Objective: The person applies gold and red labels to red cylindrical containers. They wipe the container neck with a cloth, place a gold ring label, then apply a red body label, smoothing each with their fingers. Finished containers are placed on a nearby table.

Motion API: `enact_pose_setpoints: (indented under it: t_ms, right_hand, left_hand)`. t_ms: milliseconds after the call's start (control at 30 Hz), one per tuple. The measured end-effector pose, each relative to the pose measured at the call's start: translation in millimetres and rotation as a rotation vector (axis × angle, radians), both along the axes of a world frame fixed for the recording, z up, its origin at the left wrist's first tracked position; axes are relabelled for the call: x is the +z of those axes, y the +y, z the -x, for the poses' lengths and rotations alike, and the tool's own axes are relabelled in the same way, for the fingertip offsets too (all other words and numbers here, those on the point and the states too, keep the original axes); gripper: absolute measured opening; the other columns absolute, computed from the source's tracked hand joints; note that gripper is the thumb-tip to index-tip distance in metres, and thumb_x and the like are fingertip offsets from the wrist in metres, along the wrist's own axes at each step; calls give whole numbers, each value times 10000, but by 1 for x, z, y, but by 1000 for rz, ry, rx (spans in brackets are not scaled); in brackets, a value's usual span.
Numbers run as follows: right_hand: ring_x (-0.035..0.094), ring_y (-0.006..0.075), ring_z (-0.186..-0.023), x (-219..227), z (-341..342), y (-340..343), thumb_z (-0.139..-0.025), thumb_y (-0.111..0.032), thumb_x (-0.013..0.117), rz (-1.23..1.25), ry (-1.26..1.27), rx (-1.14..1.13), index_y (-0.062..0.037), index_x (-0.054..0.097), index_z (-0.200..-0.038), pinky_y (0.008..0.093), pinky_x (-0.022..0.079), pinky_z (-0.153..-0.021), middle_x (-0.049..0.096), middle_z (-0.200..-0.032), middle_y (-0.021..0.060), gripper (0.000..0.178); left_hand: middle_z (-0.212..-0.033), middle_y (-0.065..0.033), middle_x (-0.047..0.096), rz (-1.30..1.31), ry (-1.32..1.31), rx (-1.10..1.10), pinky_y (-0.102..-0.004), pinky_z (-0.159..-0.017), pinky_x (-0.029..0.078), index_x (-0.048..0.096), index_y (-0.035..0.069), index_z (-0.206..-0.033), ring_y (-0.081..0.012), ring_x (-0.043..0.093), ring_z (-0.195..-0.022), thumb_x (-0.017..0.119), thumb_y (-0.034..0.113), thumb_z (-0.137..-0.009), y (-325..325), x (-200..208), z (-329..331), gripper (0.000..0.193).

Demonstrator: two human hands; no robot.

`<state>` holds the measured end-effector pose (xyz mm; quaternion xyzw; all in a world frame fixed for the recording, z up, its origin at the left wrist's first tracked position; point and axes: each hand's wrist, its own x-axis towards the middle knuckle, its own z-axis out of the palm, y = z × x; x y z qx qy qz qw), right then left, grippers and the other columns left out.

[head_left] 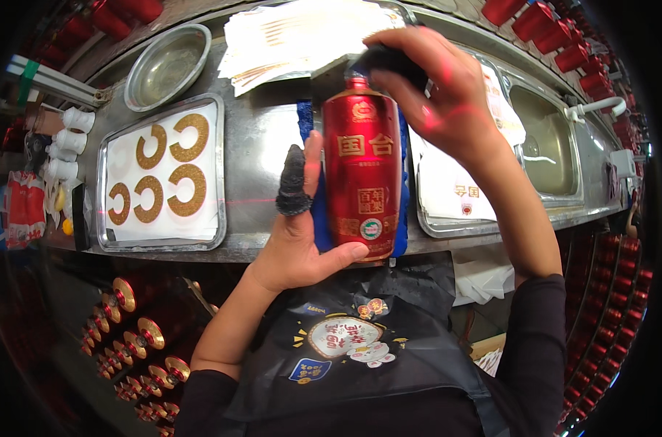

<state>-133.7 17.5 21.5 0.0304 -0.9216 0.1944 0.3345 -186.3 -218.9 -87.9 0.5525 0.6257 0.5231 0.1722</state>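
A glossy red bottle [356, 175] with gold lettering lies along a blue cloth [321, 227] on the metal counter, its neck pointing away from me. My left hand [293, 249] holds its lower left side. The thumb presses on the front near the base, and a black-wrapped finger points up beside the bottle. At the far end my right hand [451, 91] curls over the neck, with black coverings on its fingers. Those fingers hide most of the bottle's top. To the left, a tray [220, 175] carries gold horseshoe-shaped labels [187, 191] on white sheets.
A metal bowl [167, 67] sits at the far left, near a stack of white sheets [273, 45]. Right of the bottle lies a tray of printed sheets [447, 191], then a sink [546, 156] with a white faucet [597, 108]. Several red bottles [145, 339] stand below the counter.
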Motion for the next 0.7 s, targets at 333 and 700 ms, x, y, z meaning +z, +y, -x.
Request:
enact_pose_setpoints:
  t_ms: [333, 700]
  right_hand:
    - [695, 233, -793, 0, -8, -17, -812, 33, 730, 170, 20, -96, -16, 643, -1098, 322, 555, -712, 700, -945, 114, 303]
    - [662, 136, -872, -49, -53, -21, -845, -23, 772, 411, 11, 126, 5, 653, -1125, 247, 519, -798, 700, -958, 81, 306]
  left_hand:
    - [-1671, -241, 42, 70, -88, 4, -449, -1241, 125, 22, 68, -1615, -371, 107, -1547, 834, 274, -772, 3, 6, -5, 1188]
    - [-1670, -244, 51, 84, -74, 4, -454, -1240, 118, -20, -7, -1593, -353, 120, -1547, 820, 270, -793, 1, 9, -4, 1193]
